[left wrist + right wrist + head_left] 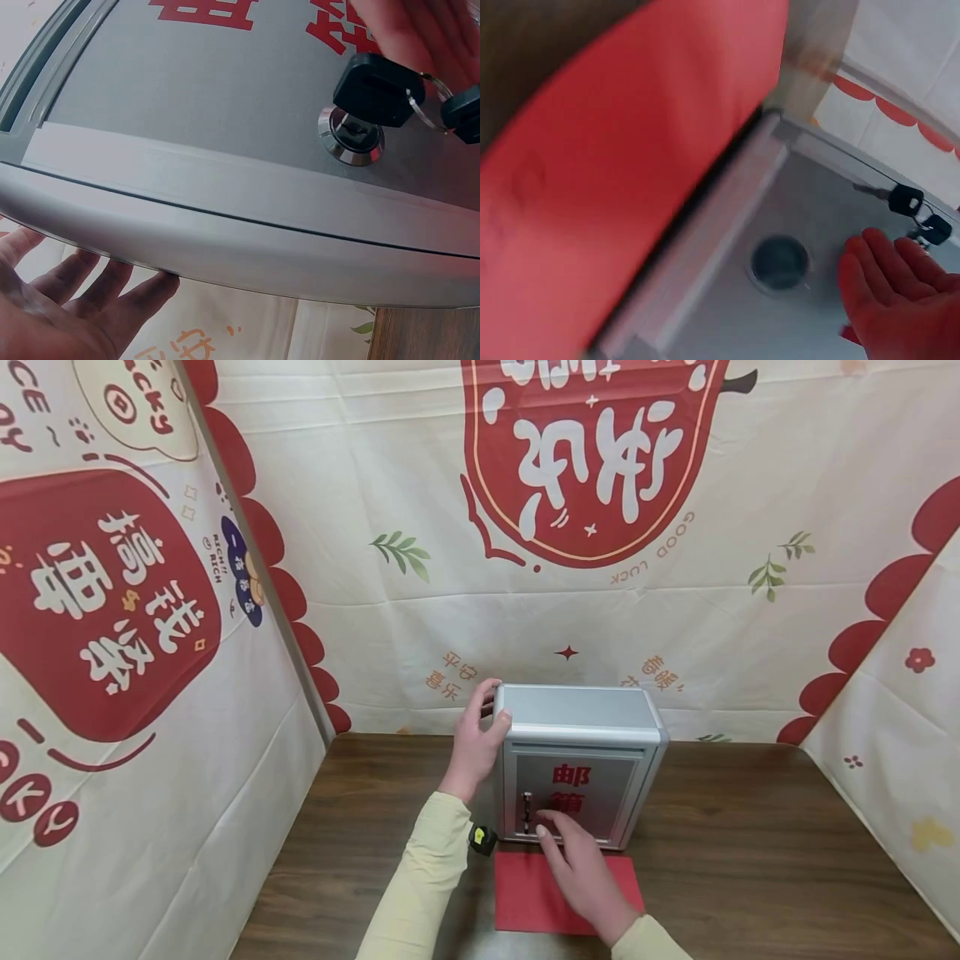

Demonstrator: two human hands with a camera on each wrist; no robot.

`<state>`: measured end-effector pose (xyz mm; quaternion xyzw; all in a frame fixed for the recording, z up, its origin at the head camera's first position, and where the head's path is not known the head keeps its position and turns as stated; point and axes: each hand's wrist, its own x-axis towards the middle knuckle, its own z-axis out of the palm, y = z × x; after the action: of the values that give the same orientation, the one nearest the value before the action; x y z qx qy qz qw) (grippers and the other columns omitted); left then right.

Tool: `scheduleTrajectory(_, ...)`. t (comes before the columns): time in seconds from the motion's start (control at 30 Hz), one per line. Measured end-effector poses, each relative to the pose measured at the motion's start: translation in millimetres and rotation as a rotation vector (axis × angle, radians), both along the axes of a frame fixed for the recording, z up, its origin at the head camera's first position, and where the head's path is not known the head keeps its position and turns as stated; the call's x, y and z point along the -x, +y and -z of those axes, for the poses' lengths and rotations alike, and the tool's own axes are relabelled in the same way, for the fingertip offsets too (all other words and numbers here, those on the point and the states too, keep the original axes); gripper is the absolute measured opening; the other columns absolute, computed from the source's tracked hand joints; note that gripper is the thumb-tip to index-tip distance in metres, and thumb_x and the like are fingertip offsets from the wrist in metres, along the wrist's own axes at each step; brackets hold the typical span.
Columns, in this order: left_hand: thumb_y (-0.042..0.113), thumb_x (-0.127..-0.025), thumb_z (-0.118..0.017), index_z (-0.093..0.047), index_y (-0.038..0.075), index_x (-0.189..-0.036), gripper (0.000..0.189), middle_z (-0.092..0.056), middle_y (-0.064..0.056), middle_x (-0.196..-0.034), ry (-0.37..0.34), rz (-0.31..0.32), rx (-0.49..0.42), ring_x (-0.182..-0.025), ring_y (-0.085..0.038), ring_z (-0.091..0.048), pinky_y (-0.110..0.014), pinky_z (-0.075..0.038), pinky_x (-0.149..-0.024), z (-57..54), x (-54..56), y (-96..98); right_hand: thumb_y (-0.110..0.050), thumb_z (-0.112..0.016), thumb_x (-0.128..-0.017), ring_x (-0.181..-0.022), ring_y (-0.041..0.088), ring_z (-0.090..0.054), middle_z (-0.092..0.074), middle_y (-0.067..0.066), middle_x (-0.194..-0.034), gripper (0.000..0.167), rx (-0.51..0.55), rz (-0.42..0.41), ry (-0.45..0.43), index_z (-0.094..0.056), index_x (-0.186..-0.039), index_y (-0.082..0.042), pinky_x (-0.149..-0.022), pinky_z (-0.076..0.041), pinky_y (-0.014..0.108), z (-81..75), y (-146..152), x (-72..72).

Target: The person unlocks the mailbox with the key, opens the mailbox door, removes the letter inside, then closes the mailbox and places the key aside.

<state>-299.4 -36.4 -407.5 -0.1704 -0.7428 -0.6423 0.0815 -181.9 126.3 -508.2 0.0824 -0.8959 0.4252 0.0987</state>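
A grey metal mailbox (581,708) with red characters on its door stands upright on the table. My left hand (477,739) is at its upper left corner, thumb by the top edge and fingers against the side. In the left wrist view, the left hand's spread fingers (112,289) touch the side with their tips. A black-headed key (375,88) sits in the round lock (352,142), and a second key (905,199) hangs from the same ring. Before the door, my right hand (577,864) has its fingers extended close beside the keys, holding nothing.
Flat on the wooden table (750,860) before the mailbox lies a red envelope-like sheet (525,902). A small black and yellow object (482,839) lies by the box's lower left corner. Printed cloth (337,652) walls the back and both sides.
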Motion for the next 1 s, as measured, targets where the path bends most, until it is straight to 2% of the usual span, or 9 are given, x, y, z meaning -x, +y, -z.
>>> scheduleTrajectory(0.1,0.028,-0.090,-0.053,-0.045,0.028,-0.134,0.045,-0.052,-0.004,-0.129,0.006,-0.016,0.010,-0.115,-0.023,-0.049,-0.042,-0.049,-0.082,-0.2,-1.2,1.2,-0.033,-0.045,-0.101,-0.109,0.014,-0.057,-0.062,-0.002,-0.117,0.033,0.119,-0.007,-0.062,-0.061,-0.121,-0.012,-0.090,-0.046,0.044,3.7,-2,2.8)
scheduleTrajectory(0.2,0.028,-0.089,-0.052,-0.045,0.027,-0.135,0.046,-0.053,-0.003,-0.128,0.017,-0.022,0.008,-0.115,-0.023,-0.049,-0.043,-0.048,-0.083,-0.2,-1.5,1.6,-0.038,-0.038,-0.102,-0.111,0.019,-0.056,-0.062,0.002,-0.118,0.041,0.201,-0.005,-0.112,-0.060,-0.123,-0.010,-0.091,-0.044,0.046,5.2,-4,6.3)
scheduleTrajectory(0.4,0.029,-0.089,-0.053,-0.045,0.025,-0.136,0.048,-0.053,-0.002,-0.128,0.012,-0.023,0.017,-0.115,-0.021,-0.048,-0.044,-0.046,-0.086,0.6,0.0,2.1,-0.042,-0.035,-0.102,-0.126,0.033,-0.045,-0.050,0.017,-0.136,0.057,0.359,-0.021,-0.210,-0.047,-0.136,0.002,-0.102,-0.033,0.052,2.1,-7,10.0)
scheduleTrajectory(0.47,0.029,-0.089,-0.053,-0.045,0.023,-0.137,0.049,-0.053,-0.002,-0.128,0.013,-0.023,0.020,-0.115,-0.021,-0.048,-0.044,-0.046,-0.086,0.7,0.1,2.5,-0.043,-0.035,-0.102,-0.125,0.032,-0.045,-0.053,0.016,-0.131,0.056,0.397,-0.029,-0.227,-0.050,-0.133,0.001,-0.103,-0.032,0.051,0.9,-9,11.9)
scheduleTrajectory(0.5,0.029,-0.089,-0.053,-0.045,0.024,-0.136,0.048,-0.053,-0.002,-0.128,0.012,-0.026,0.021,-0.115,-0.021,-0.048,-0.044,-0.046,-0.086,0.8,0.1,2.8,-0.042,-0.034,-0.103,-0.120,0.030,-0.049,-0.057,0.015,-0.124,0.054,0.412,-0.039,-0.232,-0.053,-0.129,0.001,-0.101,-0.035,0.050,0.0,-10,12.8)
scheduleTrajectory(0.63,0.029,-0.089,-0.053,-0.045,0.022,-0.136,0.049,-0.054,-0.002,-0.127,0.023,-0.029,0.023,-0.114,-0.021,-0.049,-0.043,-0.047,-0.084,1.7,0.4,3.6,-0.026,-0.031,-0.106,-0.092,0.032,-0.057,-0.060,0.017,-0.091,0.040,0.500,-0.088,-0.280,-0.058,-0.108,0.005,-0.082,-0.045,0.042,-18.9,-17,10.8)
scheduleTrajectory(0.73,0.029,-0.089,-0.052,-0.045,0.024,-0.135,0.047,-0.054,-0.002,-0.126,0.031,-0.029,0.020,-0.114,-0.021,-0.049,-0.043,-0.048,-0.084,2.5,0.7,4.0,-0.017,-0.031,-0.105,-0.080,0.036,-0.056,-0.054,0.023,-0.080,0.035,0.564,-0.098,-0.318,-0.055,-0.100,0.009,-0.073,-0.048,0.040,-23.2,-20,11.2)
scheduleTrajectory(0.83,0.029,-0.089,-0.052,-0.046,0.028,-0.133,0.045,-0.055,-0.001,-0.125,0.028,-0.032,0.021,-0.114,-0.020,-0.050,-0.041,-0.048,-0.084,2.6,1.2,3.7,-0.019,-0.035,-0.105,-0.073,0.034,-0.055,-0.050,0.021,-0.071,0.035,0.571,-0.078,-0.306,-0.055,-0.095,0.008,-0.071,-0.048,0.040,-12.1,-21,17.2)
scheduleTrajectory(1.0,0.028,-0.089,-0.053,-0.045,0.024,-0.135,0.047,-0.055,-0.001,-0.125,0.026,-0.035,0.021,-0.114,-0.021,-0.050,-0.042,-0.048,-0.084,1.9,1.4,2.5,-0.029,-0.042,-0.103,-0.067,0.031,-0.052,-0.045,0.017,-0.065,0.040,0.551,-0.054,-0.299,-0.054,-0.091,0.007,-0.066,-0.047,0.038,-6.2,-22,21.9)
